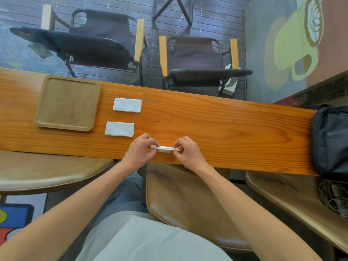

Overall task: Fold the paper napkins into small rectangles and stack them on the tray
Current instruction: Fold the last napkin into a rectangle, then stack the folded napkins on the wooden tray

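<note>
hands: left hand (140, 149) and right hand (189, 150) pinch folded napkin (165, 148), thin white rectangle
tray (66, 103): square wood, rounded corners

Bright, even daylight, soft faint shadows, sharp centre, wide-angle bowing and slight softness toward the edges.

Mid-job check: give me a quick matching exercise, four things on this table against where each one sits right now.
Things:
1. wooden tray
2. far napkin
3. held napkin
4. black bag

Places:
A. right end of the table
B. between both hands, near edge
C. left end of the table, nothing on it
D. just right of the tray, far row

Pairs: 1-C, 2-D, 3-B, 4-A
</note>
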